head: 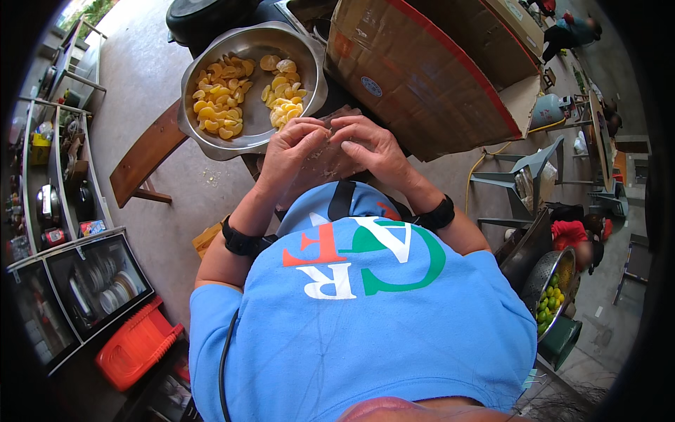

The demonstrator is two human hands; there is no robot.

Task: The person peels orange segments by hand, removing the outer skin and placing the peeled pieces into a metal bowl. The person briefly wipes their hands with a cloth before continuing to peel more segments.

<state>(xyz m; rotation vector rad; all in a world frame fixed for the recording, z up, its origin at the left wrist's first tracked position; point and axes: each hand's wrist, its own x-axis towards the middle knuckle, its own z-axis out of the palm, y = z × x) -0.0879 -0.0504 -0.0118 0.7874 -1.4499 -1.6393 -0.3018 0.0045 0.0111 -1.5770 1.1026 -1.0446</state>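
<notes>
A wide steel basin (258, 138) holds peeled citrus segments (221, 97) in a heap on its left side and a smaller heap (286, 95) on its right, with whiter pieces at the near end. My left hand (295, 147) is just past the basin's near right rim, thumb and fingers pinched together. Facing it is my right hand (369, 145), its fingers curled and fingertips close to the left ones. A tiny pale bit shows between the fingertips; what it is cannot be told. Beneath both hands lies a brown, crumb-strewn sheet (329, 169).
A large open cardboard box (411, 79) stands right of the basin. A wooden bench (147, 153) is at the left, a black lidded pot (208, 18) behind. Farther right are a plastic chair (532, 174), a colander of green and yellow citrus (532, 279) and people (572, 31).
</notes>
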